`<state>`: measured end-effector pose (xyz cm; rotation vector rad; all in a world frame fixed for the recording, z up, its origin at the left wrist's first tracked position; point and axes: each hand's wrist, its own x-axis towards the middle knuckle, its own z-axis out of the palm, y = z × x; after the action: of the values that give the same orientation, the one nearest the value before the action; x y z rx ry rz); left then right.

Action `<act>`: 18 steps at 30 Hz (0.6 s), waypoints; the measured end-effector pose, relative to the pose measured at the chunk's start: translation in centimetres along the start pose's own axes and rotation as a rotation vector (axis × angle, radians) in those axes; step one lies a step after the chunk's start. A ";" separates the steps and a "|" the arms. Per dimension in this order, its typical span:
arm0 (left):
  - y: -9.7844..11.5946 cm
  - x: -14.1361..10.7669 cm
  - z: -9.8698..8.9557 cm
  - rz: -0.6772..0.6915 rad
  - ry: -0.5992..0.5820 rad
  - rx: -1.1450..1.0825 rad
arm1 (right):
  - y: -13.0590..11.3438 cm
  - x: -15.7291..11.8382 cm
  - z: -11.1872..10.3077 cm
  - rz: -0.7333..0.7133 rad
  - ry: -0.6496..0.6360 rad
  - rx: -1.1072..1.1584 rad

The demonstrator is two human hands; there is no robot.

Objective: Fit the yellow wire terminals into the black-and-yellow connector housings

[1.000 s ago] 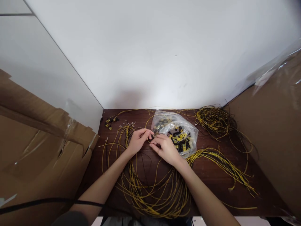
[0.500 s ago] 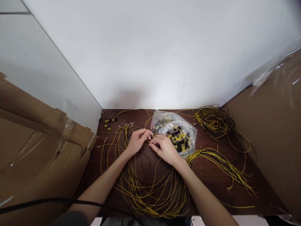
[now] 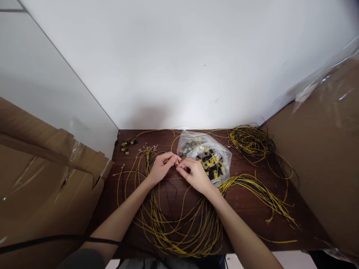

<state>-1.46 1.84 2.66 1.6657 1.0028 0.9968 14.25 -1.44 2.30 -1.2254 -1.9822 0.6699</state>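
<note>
My left hand [image 3: 163, 167] and my right hand [image 3: 195, 172] meet at the middle of the dark brown table, fingertips pinched close together. A thin yellow wire runs to the pinch of both hands; whatever small part sits at its end is hidden by the fingers. Just behind my right hand lies a clear plastic bag [image 3: 227, 164] holding many small yellow and black connectors [image 3: 211, 164]. Under my forearms curves a large bundle of yellow and black wires [image 3: 179, 246], its left ends tipped with small metal terminals [image 3: 150, 148].
Several yellow-black connectors [image 3: 127, 152] lie at the back left. A tangled wire coil [image 3: 249, 144] sits at the back right, with loose wire ends [image 3: 269, 198] in front of it. Cardboard stands left [image 3: 50, 179] and right [image 3: 316, 149]. A black cable [image 3: 56, 238] crosses the lower left.
The fingertips of my two hands have drawn slightly closer together over the wire. The whole view has shifted a little; the table's things lie as before.
</note>
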 end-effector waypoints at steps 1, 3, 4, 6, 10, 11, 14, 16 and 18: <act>0.0 0.0 0.0 0.005 0.004 0.005 | 0.0 0.0 0.0 -0.001 0.001 0.008; 0.0 0.0 0.0 0.013 0.025 0.006 | 0.1 0.0 0.0 -0.004 -0.005 0.009; 0.0 -0.1 -0.1 0.015 0.038 -0.002 | 0.1 0.0 0.0 -0.005 -0.010 0.003; 0.1 -0.1 -0.1 0.014 0.061 -0.036 | 0.2 0.0 -0.1 -0.005 -0.018 -0.012; 0.6 -0.1 -0.9 0.001 0.146 -0.161 | 0.2 0.0 -0.2 0.001 -0.037 -0.021; 0.7 -0.1 -1.2 -0.003 0.190 -0.207 | 0.2 0.0 -0.3 0.000 -0.042 -0.019; 1.1 0.1 -2.2 -0.010 0.348 -0.382 | 0.1 0.0 -0.3 -0.008 -0.055 -0.013; 1.4 0.2 -2.7 -0.027 0.376 -0.452 | 0.1 0.0 -0.3 -0.011 -0.054 -0.017; 1.6 0.2 -2.9 -0.070 0.295 -0.421 | 0.1 0.0 -0.3 -0.014 -0.050 -0.029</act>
<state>-3.83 2.47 4.96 1.1537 0.9506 1.3286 14.56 -1.40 2.35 -1.2220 -2.0469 0.6730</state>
